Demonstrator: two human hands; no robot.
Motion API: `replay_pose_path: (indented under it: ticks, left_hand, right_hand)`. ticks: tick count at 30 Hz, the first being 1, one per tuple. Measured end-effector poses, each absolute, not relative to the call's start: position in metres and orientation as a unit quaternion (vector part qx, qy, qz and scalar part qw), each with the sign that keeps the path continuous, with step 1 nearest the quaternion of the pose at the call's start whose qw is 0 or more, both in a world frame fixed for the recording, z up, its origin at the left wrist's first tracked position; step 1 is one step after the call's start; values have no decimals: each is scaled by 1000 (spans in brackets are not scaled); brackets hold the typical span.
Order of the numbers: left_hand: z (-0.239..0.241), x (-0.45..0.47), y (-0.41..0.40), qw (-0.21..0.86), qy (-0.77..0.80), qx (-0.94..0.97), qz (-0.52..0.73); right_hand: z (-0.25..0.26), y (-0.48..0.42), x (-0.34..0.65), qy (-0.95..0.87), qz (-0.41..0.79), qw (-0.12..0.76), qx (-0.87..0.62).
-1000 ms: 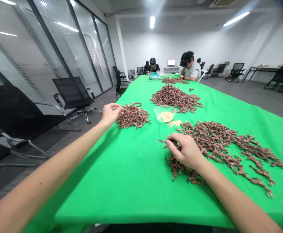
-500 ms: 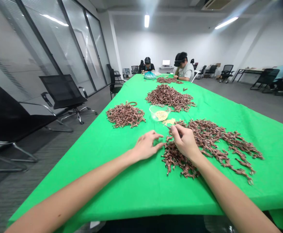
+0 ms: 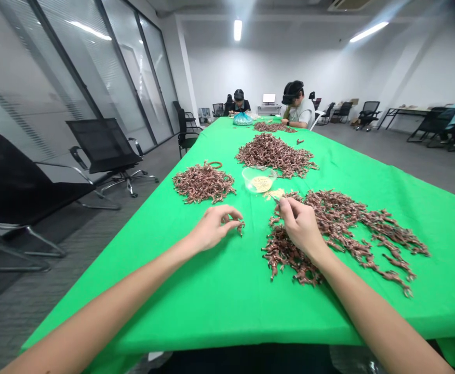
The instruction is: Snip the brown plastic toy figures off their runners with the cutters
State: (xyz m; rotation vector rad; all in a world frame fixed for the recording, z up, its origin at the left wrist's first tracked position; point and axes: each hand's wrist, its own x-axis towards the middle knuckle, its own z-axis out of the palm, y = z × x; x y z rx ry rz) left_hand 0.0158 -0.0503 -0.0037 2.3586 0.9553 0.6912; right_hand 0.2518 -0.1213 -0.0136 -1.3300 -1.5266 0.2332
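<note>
My left hand [image 3: 214, 227] pinches a small brown piece [image 3: 241, 226] between thumb and fingers, just above the green tablecloth [image 3: 196, 291]. To its right, my right hand [image 3: 299, 222] is closed on thin metal tweezers [image 3: 275, 198] whose tip points toward a clear bowl of pale grains [image 3: 259, 179]. That hand rests on the near edge of a wide heap of brown pieces [image 3: 340, 228]. Some pale grains [image 3: 273, 194] lie spilled beside the bowl.
Two more brown heaps lie further along the table, one at the left [image 3: 204, 183] and one behind the bowl [image 3: 275, 151]. Two people [image 3: 298, 105] sit at the far end. Black office chairs [image 3: 103, 150] stand left of the table by a glass wall.
My left hand came back from the left heap to beside the near heap and closed on a small brown piece. My right hand, with the tweezers, shifted slightly toward the bowl.
</note>
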Motion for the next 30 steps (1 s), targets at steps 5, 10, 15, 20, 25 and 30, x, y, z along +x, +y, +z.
replay_pose_path:
  ticks: [5,10,15,20,25,30]
  left_hand:
    - [-1,2,-57,266,323,872,254]
    - [-8,5,-60,297,322,866,240]
    - [-6,-3,-59,288,389,825,291]
    - [-10,-15,-63,178,420,848,269]
    - [-24,-7,-69,197,371,876,239]
    - [-25,-2,-70,271,377,852,240]
  right_hand:
    - [-15,-122,250,-622,132,533,-559]
    - [-17,-122,251,-640,108,515,-560]
    - [-18,-121,252,-659,103,501,-551]
    - [-17,-121,250,-673,103,489,-545]
    - [-15,-121,249,-684,102,481,-539]
    - [-17,-121,250,-693,97,472,-536]
